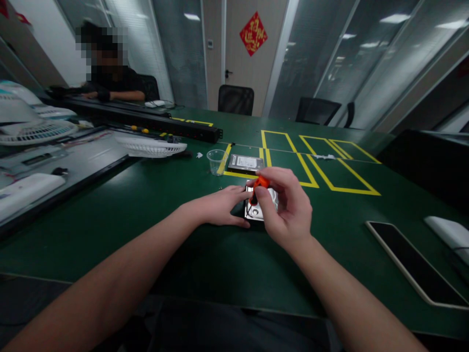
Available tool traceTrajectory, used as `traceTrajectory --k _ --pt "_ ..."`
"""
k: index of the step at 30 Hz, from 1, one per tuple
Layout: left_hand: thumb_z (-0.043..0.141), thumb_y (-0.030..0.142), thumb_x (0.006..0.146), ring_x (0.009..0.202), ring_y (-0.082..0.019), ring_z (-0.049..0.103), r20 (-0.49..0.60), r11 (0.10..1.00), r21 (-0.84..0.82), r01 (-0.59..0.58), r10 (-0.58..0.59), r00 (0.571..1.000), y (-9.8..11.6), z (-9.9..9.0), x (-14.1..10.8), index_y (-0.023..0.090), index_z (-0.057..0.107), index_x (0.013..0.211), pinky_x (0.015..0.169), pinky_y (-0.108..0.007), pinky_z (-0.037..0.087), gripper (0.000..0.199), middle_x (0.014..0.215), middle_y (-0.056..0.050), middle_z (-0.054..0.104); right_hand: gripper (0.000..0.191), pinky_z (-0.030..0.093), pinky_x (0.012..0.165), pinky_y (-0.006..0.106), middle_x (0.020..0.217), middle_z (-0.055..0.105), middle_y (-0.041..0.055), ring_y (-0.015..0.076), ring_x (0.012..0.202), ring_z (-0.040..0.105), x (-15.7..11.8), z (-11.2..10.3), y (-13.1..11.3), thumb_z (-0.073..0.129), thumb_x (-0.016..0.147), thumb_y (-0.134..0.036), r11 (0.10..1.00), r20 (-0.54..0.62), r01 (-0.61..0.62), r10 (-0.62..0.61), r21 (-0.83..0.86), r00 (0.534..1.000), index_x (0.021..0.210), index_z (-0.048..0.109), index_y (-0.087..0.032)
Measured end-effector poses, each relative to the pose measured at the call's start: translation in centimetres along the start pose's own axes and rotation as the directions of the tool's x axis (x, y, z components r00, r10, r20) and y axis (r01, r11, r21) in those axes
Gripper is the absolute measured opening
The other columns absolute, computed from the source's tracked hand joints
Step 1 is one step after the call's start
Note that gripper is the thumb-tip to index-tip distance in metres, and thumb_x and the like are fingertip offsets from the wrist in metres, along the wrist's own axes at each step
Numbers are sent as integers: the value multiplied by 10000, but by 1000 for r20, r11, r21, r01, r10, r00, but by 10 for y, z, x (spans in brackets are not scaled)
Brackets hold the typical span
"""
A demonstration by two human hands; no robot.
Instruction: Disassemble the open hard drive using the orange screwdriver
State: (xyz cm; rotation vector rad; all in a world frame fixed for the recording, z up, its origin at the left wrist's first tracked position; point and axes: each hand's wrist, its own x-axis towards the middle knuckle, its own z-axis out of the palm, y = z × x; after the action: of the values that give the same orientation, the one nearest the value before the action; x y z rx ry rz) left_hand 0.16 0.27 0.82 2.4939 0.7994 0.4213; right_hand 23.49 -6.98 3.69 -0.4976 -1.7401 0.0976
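A silver hard drive (255,212) lies on the green table between my hands. My right hand (287,205) is closed around an orange and black screwdriver (261,183), whose thin shaft slants down to the drive's left part. My left hand (225,205) rests at the drive's left side, thumb and fingers apart, steadying its edge. Just beyond, a second hard drive (246,163) with a white label lies within yellow tape. A clear plastic cup (217,163) stands to its left.
Long black bars (154,120), white slotted housings (150,146) and a large panel (84,156) fill the left. A phone (414,259) and a white device (447,234) lie at right. Yellow tape outlines (340,188) mark the green table (176,254). A person sits at the far left.
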Motion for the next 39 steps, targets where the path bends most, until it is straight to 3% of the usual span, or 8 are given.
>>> traceTrajectory --k 7,10,15,24,31,39 --pt "1046 598 1035 1794 -524 623 7 1000 3 13 -13 1000 2 -1 -1 258 722 1769 1496 -688 530 871 1858 -199 724 362 797 1114 542 1412 911 114 321 1302 900 3 0 -1 813 1225 -216 999 -24 46 -46 -20 999 1563 848 -339" --pt "1058 564 1029 1800 -514 614 1 1000 -2 14 -14 1000 4 -1 0 259 711 1769 1505 -697 516 872 1887 -201 698 377 794 1124 529 1424 915 114 309 1319 900 4 -1 -3 713 1265 -197 999 -12 43 -43 -20 999 1581 864 -338" --pt "1074 547 1022 1711 -507 683 13 999 38 35 -36 999 10 -3 1 251 774 1664 1438 -652 585 768 1747 -181 781 434 791 1111 535 1464 916 110 314 1323 896 4 -4 -3 598 1289 -184 999 2 34 -34 -31 999 1599 856 -343" --pt "1079 560 1018 1782 -509 628 13 998 37 50 -51 999 5 -1 1 251 681 1810 1511 -689 508 938 1868 -210 704 364 776 1158 612 1457 855 126 333 1287 894 -1 -1 1 712 1254 -211 1000 -16 11 -11 -6 1000 1591 785 -329" --pt "1059 578 1027 1777 -522 639 6 999 33 37 -37 999 6 -2 -1 260 707 1793 1476 -663 552 901 1829 -194 738 387 810 1132 559 1438 901 127 331 1332 895 4 -2 -2 792 1222 -189 994 -16 74 -76 -82 997 1588 824 -313" --pt "1085 556 1011 1726 -511 672 26 997 47 61 -62 998 11 -3 1 258 764 1707 1438 -648 589 822 1772 -182 768 495 796 1102 535 1467 899 105 315 1335 886 3 -5 -3 587 1275 -147 997 19 41 -40 -70 999 1641 848 -356"
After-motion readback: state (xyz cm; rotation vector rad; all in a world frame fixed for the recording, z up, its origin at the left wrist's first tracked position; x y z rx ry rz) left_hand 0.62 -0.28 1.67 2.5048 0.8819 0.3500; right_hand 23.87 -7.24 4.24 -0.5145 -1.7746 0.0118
